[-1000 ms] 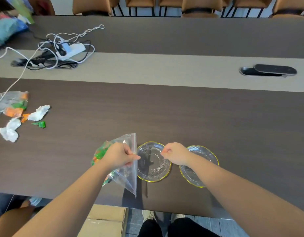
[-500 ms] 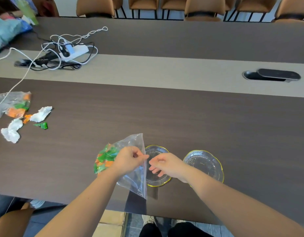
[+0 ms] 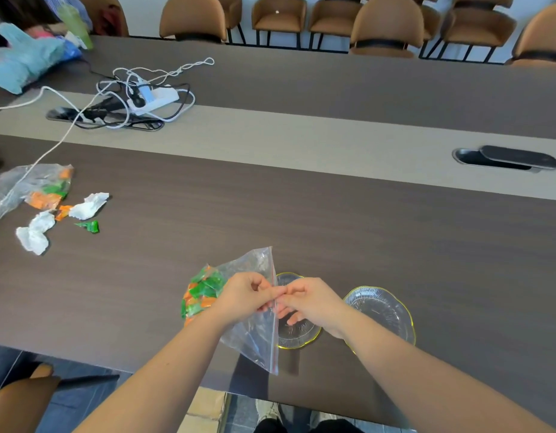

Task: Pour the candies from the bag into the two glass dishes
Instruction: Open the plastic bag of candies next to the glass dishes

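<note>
Low in the middle of the frame, both hands meet at the red zip edge of the clear bag (image 3: 255,332). The left hand (image 3: 244,296) pinches that edge, fingers closed on the plastic. The right hand (image 3: 311,303) comes in from the right, thumb and forefinger nipping the same strip right against the left fingertips, its other fingers curled loosely below. The bag hangs slantwise, one corner pointing up, another pointing down past the near table edge. The green and orange candies (image 3: 200,295) sit bunched at the bag's left end, just left of the left wrist.

Behind the hands, the nearer glass dish (image 3: 298,337), gold-rimmed, lies flat on the dark table (image 3: 333,232), partly covered by the bag and fingers. The second glass dish (image 3: 383,310) sits just to its right, the right forearm crossing its lower edge.

Far left, another plastic bag (image 3: 23,185) with orange and green pieces lies beside crumpled white tissues (image 3: 34,234). Upper left, a power strip (image 3: 153,98) sits in a tangle of cords.
</note>
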Tool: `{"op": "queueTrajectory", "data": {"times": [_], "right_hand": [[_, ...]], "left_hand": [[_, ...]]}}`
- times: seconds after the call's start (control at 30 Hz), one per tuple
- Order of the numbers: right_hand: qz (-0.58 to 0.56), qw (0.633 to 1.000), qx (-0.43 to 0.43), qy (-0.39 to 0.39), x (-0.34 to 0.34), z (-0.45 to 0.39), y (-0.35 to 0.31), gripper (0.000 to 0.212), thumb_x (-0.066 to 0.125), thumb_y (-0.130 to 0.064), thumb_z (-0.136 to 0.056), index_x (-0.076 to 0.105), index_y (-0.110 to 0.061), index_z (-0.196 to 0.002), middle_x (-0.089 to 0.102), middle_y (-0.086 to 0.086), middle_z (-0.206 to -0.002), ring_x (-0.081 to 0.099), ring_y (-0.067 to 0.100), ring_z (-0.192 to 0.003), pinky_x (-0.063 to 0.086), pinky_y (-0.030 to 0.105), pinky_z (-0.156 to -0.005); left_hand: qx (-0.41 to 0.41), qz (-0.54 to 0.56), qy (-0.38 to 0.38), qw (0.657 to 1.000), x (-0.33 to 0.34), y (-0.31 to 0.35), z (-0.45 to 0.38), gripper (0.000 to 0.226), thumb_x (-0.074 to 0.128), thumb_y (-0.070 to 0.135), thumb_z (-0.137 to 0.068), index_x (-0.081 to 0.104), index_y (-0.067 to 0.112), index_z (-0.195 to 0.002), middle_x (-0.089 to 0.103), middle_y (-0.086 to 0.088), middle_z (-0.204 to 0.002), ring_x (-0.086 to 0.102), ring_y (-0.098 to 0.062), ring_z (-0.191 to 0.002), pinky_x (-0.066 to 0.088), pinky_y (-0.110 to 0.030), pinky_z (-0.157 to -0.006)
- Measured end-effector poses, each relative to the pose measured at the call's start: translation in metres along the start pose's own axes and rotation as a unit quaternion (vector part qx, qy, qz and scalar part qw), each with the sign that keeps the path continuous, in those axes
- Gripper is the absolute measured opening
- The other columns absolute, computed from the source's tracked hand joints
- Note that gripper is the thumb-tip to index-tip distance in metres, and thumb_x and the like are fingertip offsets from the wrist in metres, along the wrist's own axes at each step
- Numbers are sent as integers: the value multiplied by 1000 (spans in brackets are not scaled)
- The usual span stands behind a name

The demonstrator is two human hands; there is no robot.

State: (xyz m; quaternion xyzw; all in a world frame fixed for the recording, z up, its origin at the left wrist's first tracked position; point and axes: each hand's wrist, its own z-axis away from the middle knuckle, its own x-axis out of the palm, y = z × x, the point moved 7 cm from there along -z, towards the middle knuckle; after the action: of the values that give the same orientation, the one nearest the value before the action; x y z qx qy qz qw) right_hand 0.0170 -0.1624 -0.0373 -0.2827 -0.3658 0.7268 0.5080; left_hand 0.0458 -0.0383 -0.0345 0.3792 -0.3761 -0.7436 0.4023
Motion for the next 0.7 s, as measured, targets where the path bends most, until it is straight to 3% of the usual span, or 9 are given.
{"op": "queueTrajectory", "data": {"times": [0.07, 0.2, 0.27, 0.47, 0.53, 0.6, 0.7], "right_hand": [[12, 1000, -1, 12, 0, 0, -3, 8, 60, -8, -85, 61, -7, -77, 69, 11, -76, 66, 18, -68, 53, 24, -54], [106, 994, -12, 39, 1, 0, -11, 16, 54, -10, -88, 55, -14, -72, 65, 2, -63, 60, 12, -56, 45, 20, -44], [136, 989, -21, 48, 4, 1, -17, 17, 51, -11, -89, 53, -15, -72, 64, 0, -61, 57, 11, -54, 43, 19, -42], [73, 991, -15, 107, -7, 1, -25, 15, 46, -3, -79, 52, -10, -67, 64, 2, -52, 60, 20, -52, 44, 22, -40], [85, 986, -2, 143, -19, 0, -21, 13, 47, -4, -80, 51, -9, -69, 64, 5, -54, 57, 16, -46, 43, 20, -38], [101, 972, 14, 209, -40, 0, -14, 10, 51, -9, -79, 50, -11, -69, 67, 11, -59, 56, 15, -43, 47, 23, -43], [153, 951, 23, 268, -63, 2, -7, 11, 55, -15, -75, 50, -16, -65, 74, 14, -69, 63, 20, -55, 55, 31, -68]], "left_hand": [[2, -8, -10, 1000, 0, 2, 1, 28, 71, 25, -78, 56, 13, -58, 56, 10, -41, 47, -2, -40, 38, -12, -46], [13, -115, 7, 993, -6, 0, -1, 24, 66, 30, -81, 53, 18, -64, 49, 10, -52, 43, -8, -51, 38, -22, -56], [23, -155, 19, 987, -8, 5, -1, 25, 63, 28, -82, 49, 20, -63, 45, 9, -56, 39, -9, -52, 33, -23, -55], [0, -101, 6, 995, -9, 11, 3, 27, 53, 17, -88, 45, 19, -62, 48, 3, -60, 44, -12, -57, 41, -26, -59], [12, -167, 12, 986, -14, 11, 3, 28, 49, 13, -86, 42, 21, -60, 47, 4, -59, 43, -14, -59, 39, -28, -62], [43, -288, 57, 955, -31, 18, 5, 28, 49, 13, -82, 37, 22, -58, 44, 6, -58, 44, -20, -63, 33, -28, -62], [46, -353, 167, 919, -67, 31, 10, 27, 52, 17, -75, 33, 21, -56, 43, 6, -59, 45, -26, -70, 30, -29, -61]]}}
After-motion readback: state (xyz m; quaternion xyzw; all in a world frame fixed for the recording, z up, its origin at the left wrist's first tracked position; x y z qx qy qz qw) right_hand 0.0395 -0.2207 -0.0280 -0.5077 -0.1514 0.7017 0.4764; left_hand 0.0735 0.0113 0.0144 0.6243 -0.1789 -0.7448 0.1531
